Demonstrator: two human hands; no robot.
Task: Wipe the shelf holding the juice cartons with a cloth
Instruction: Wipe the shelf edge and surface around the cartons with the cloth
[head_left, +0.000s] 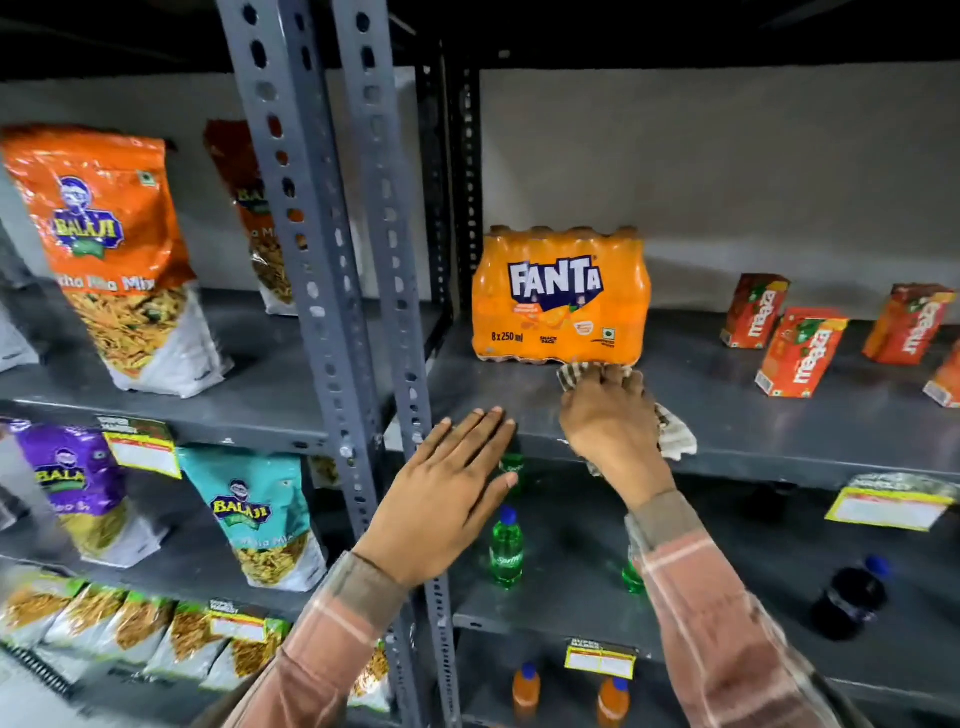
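Observation:
A dark grey metal shelf carries several red-orange juice cartons on its right half. My right hand presses a checked cloth flat on the shelf, just in front of the orange Fanta multipack. The cloth sticks out past my fingers and to the right of my palm. My left hand hovers flat with fingers spread at the shelf's front edge, next to the upright post, holding nothing.
Grey perforated uprights divide this bay from the left bay, which holds snack bags. Green bottles and a dark bottle stand on the shelf below. Yellow price tags hang on the shelf edges.

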